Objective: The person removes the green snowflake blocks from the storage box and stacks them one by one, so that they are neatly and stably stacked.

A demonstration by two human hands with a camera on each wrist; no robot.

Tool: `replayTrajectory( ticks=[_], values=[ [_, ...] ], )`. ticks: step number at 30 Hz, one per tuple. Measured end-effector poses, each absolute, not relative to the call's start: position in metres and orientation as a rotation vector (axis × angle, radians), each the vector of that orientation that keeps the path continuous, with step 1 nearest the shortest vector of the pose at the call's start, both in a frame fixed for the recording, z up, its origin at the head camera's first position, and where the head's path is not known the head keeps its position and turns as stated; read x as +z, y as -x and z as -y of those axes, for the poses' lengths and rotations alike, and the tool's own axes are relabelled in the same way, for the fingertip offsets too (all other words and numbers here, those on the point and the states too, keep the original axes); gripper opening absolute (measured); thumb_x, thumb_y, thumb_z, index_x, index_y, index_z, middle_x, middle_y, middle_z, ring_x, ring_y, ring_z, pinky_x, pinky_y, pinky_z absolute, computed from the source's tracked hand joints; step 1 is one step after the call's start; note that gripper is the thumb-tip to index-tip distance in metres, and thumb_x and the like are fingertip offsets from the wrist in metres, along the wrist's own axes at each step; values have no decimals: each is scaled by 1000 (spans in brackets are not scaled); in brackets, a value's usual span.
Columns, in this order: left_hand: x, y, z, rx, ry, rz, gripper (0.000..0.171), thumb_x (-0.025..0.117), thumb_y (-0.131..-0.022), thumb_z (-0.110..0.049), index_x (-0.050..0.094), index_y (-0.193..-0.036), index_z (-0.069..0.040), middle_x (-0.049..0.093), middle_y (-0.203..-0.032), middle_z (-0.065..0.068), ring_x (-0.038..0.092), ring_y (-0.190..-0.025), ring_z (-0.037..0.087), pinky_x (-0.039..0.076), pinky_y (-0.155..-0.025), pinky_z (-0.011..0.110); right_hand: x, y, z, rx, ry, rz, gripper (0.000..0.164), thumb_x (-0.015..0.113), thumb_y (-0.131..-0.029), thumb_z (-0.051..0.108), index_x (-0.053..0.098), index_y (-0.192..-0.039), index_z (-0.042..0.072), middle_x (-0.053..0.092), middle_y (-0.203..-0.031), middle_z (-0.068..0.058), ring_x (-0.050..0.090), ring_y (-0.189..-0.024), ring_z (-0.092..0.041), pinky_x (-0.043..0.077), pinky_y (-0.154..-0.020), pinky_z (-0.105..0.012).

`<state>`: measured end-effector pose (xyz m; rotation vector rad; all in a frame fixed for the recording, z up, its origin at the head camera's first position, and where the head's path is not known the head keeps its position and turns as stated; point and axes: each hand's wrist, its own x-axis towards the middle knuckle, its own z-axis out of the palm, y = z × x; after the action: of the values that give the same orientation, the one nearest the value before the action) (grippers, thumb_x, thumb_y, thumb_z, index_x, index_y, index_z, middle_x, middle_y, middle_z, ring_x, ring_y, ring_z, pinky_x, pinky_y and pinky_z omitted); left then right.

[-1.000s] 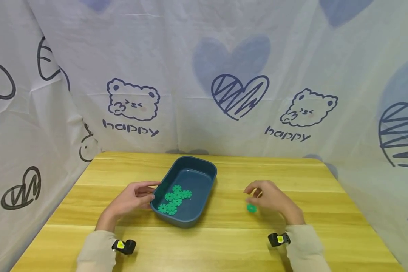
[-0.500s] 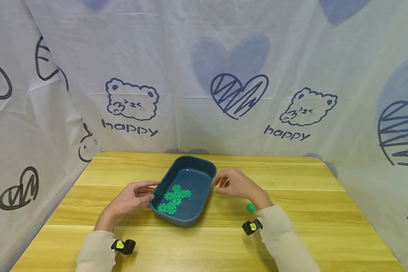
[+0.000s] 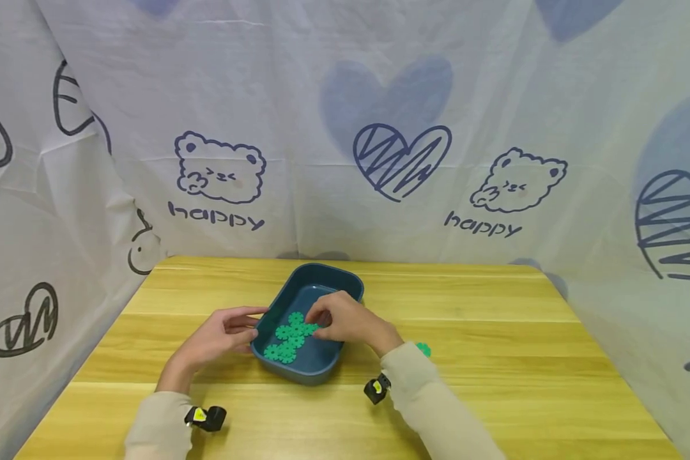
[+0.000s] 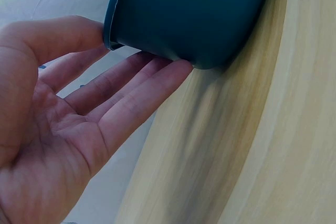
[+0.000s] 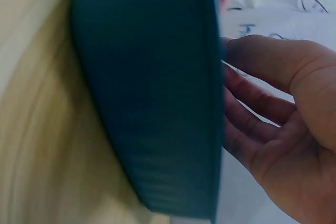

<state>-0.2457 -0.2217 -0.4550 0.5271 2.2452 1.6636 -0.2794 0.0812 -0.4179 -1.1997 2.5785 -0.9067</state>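
Observation:
A dark blue plastic bin stands at an angle on the wooden table, with several green notched disc pieces lying inside toward its left. My left hand is at the bin's left side; in the left wrist view its fairly straight fingers touch the outer wall and the thumb meets the rim. My right hand reaches over the right wall into the bin, thumb and bent fingers apart around the rightmost disc. The right wrist view hides its fingertips behind the bin wall. Another green disc lies on the table beside the right forearm.
The yellow wooden table ends at the back against a white cloth printed with hearts and bears. More cloth hangs at both sides. Each wrist wears a small black camera, the left one low over the table.
My right hand has swung left from beside the loose green disc, past the bin's right rim, to the discs inside. The left hand stays at the bin, and the loose disc remains on the table.

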Motion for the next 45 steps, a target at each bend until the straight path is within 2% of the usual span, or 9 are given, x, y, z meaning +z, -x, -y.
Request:
replayTrajectory(
  ticks=[9,17,24,33,42,45],
  values=[
    [-455,245,222,1654,-539,-2237,53,60,-104,-11,45,-152,3,58,-137,38,67,-118,44,65,-86,44,-431,276,-46,-714,1252,-2574,24,83,-85,5,78,-109,5,78,-107,-7,73,-97,-21,56,-81,-13],
    [-454,246,222,1654,-549,-2223,53,59,-104,-11,44,-153,3,56,-140,39,65,-121,46,65,-86,42,-441,275,-30,-551,1220,-2631,28,85,-84,10,80,-111,14,76,-111,0,68,-99,-15,53,-87,-17],
    [-456,246,223,1654,-556,-2218,52,58,-105,-11,44,-153,3,56,-140,39,67,-119,43,65,-85,41,-448,275,-21,-444,1170,-2645,30,86,-84,11,80,-112,19,75,-115,4,63,-100,-8,54,-91,-20],
    [-456,246,224,1667,-555,-2211,53,59,-104,-12,43,-153,3,55,-140,39,69,-118,38,65,-85,40,-449,275,-18,-439,1177,-2638,29,85,-83,7,81,-110,17,73,-106,5,63,-89,-7,54,-80,-17],
    [-455,246,223,1660,-550,-2222,53,59,-104,-11,43,-153,3,55,-140,39,67,-119,40,65,-85,41,-446,275,-20,-372,1188,-2636,29,86,-84,13,81,-112,17,72,-105,5,64,-96,-7,55,-88,-19],
    [-455,246,222,1665,-552,-2216,53,58,-104,-11,43,-153,4,56,-140,39,69,-118,37,65,-85,40,-444,275,-20,-357,1172,-2624,29,86,-84,14,80,-113,15,72,-106,4,65,-98,-7,56,-91,-19]
  ],
)
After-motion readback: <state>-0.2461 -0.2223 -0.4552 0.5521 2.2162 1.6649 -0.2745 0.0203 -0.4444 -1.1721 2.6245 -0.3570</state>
